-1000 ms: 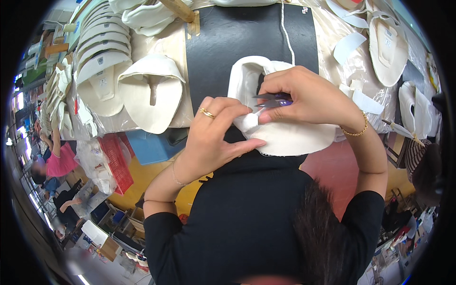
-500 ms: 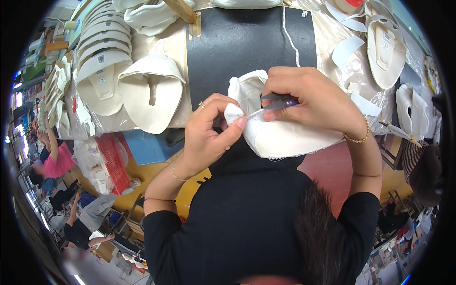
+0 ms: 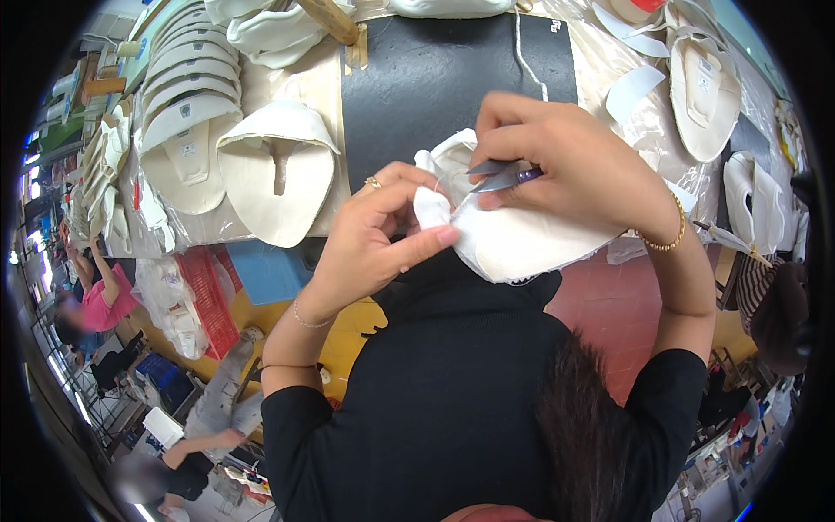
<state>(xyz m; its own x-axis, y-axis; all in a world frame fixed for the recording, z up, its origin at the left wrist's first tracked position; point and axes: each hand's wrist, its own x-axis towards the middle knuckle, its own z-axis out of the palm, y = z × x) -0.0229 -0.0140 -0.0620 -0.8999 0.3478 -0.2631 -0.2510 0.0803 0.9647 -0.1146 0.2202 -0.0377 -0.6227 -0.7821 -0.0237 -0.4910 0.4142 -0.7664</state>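
Pinching white fabric piece (image 3: 522,244) in your left hand (image 3: 374,235) | right hand (image 3: 565,165) is closing snips (image 3: 500,177) just above that grip

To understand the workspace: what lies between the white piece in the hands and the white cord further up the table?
Head view: only bare black mat lies between white piece and cord.

Shoe upper (image 3: 522,244): off-white woven cloth, matt, slightly rough. Thread snips (image 3: 500,177): bare metal blades, smooth with a dull shine; purple plastic grip. Work mat (image 3: 435,78): black, matt, smooth. Bracelet (image 3: 665,235) and ring (image 3: 372,183): glossy gold-coloured metal. Bench covering (image 3: 652,130): clear, glossy plastic film. Crate (image 3: 207,300): red plastic.
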